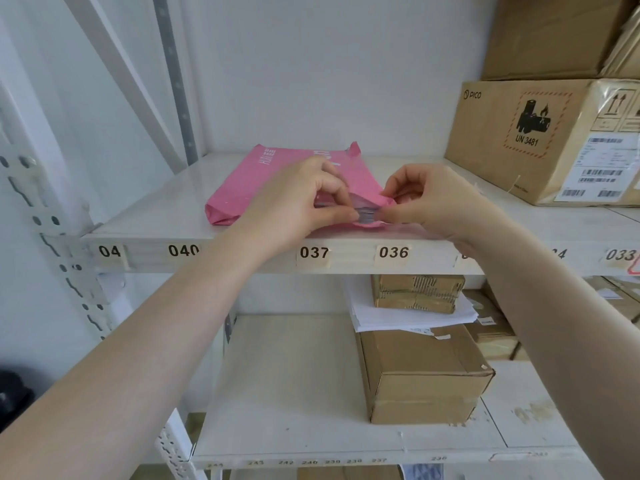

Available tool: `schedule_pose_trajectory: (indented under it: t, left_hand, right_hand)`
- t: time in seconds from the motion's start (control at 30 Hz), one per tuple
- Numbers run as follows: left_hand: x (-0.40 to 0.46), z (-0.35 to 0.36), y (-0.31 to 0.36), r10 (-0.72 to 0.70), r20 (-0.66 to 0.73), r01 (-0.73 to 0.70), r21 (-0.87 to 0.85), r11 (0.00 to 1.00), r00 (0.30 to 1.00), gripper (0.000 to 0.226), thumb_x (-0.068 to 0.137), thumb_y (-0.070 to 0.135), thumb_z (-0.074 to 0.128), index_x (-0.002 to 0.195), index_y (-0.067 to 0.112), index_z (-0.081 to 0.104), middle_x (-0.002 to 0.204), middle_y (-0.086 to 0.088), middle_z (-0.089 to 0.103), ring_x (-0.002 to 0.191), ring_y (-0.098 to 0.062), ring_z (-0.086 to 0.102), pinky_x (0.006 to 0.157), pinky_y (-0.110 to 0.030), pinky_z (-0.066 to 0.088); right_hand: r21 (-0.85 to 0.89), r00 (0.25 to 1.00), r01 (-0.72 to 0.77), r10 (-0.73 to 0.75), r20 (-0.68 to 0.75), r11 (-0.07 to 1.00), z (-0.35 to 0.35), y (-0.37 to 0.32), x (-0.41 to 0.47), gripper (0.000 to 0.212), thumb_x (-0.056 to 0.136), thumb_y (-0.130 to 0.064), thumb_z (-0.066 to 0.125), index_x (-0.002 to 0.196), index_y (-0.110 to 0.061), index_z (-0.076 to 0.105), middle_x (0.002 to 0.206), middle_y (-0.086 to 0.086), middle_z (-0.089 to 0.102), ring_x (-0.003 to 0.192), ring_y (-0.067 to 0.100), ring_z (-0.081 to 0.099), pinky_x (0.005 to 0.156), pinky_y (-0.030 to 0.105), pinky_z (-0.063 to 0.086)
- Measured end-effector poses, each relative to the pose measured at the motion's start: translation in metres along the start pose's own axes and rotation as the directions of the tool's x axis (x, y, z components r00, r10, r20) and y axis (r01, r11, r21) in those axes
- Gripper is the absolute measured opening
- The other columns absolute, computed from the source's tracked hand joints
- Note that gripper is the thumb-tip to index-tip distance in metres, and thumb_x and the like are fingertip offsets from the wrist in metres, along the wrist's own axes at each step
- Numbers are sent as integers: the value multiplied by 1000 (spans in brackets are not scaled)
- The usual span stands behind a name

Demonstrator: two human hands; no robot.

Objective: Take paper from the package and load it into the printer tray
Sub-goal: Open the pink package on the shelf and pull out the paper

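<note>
A pink paper package lies flat on the upper white shelf, its torn open end facing me. The edge of the paper stack shows at that open end. My left hand rests on the package and pinches the stack's edge between thumb and fingers. My right hand grips the pink wrapper's torn flap just right of the stack. No printer tray is in view.
A large brown PICO carton stands at the shelf's right, another carton on top. The lower shelf holds a taped brown box, loose white sheets and smaller cartons. A perforated upright stands left.
</note>
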State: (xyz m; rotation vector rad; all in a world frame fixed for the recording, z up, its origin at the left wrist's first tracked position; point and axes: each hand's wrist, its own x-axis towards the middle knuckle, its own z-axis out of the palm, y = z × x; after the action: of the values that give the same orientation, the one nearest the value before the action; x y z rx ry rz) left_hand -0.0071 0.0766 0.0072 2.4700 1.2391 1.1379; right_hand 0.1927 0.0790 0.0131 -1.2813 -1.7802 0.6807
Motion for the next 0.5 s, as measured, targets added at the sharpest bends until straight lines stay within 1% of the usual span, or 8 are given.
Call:
schedule_pose_trajectory:
  t: [0.07, 0.17, 0.27, 0.3, 0.37, 0.43, 0.47, 0.5]
  left_hand:
    - [0, -2, -4, -28, -73, 33, 63, 997, 997, 19, 69, 39, 79, 84, 29, 72, 96, 12, 66, 94, -11, 58, 86, -40, 47]
    - [-2, -2, -8, -65, -78, 73, 115, 991, 995, 38, 61, 42, 83, 96, 34, 68, 97, 18, 65, 94, -7, 56, 84, -36, 48]
    - [-4, -3, -7, -54, -66, 59, 77, 995, 996, 37, 62, 40, 84, 92, 32, 65, 93, 19, 63, 90, -4, 57, 82, -33, 49]
    - [-5, -6, -8, -47, -68, 51, 51, 997, 997, 33, 64, 38, 83, 88, 29, 63, 89, 18, 64, 86, -1, 57, 80, -32, 49]
    - [-8, -15, -10, -45, -93, 47, 12, 999, 995, 29, 67, 28, 81, 81, 27, 56, 85, 14, 66, 78, 3, 57, 75, -29, 47]
    - [-13, -29, -17, -57, -126, 61, 25, 998, 990, 30, 68, 25, 79, 79, 28, 51, 89, 13, 69, 80, 2, 61, 74, -27, 48]
    - [-16, -36, -21, -73, -130, 79, 38, 996, 989, 30, 68, 26, 79, 80, 29, 52, 90, 14, 69, 79, 2, 62, 72, -25, 48]
    - [-19, -43, -25, -94, -122, 100, 37, 994, 988, 28, 69, 26, 80, 83, 28, 55, 87, 13, 69, 74, 3, 62, 67, -20, 48]
  right_hand:
    - [13, 1000, -1, 0, 18, 1000, -3, -1, -3, 24, 67, 3, 76, 81, -11, 62, 71, -2, 62, 62, 8, 57, 64, 21, 48]
    - [-63, 999, 43, -44, -11, 997, 1, -2, -4, 26, 65, -1, 77, 86, -11, 65, 80, -1, 64, 73, 12, 58, 65, 18, 48]
    - [-197, 984, 143, -160, -75, 970, 14, -5, -1, 26, 64, -14, 78, 88, -17, 70, 88, -4, 69, 87, 14, 60, 73, 27, 46]
    - [-215, 978, 165, -187, -88, 963, 19, -7, 1, 24, 64, -18, 78, 87, -20, 71, 86, -5, 70, 86, 14, 62, 73, 29, 47]
    - [-213, 967, 191, -221, -124, 958, 27, -10, 5, 16, 66, -22, 76, 81, -22, 72, 78, -6, 71, 76, 13, 64, 67, 29, 48]
    - [-203, 954, 214, -249, -169, 956, 32, -13, 7, 9, 70, -24, 75, 77, -21, 72, 71, -7, 69, 67, 8, 60, 62, 25, 43]
    - [-198, 945, 223, -261, -195, 955, 34, -15, 7, 9, 70, -26, 76, 77, -21, 71, 71, -8, 68, 66, 6, 59, 61, 23, 42]
    - [-199, 937, 230, -272, -219, 953, 36, -16, 6, 13, 69, -28, 77, 77, -21, 70, 73, -9, 67, 69, 5, 58, 61, 24, 41]
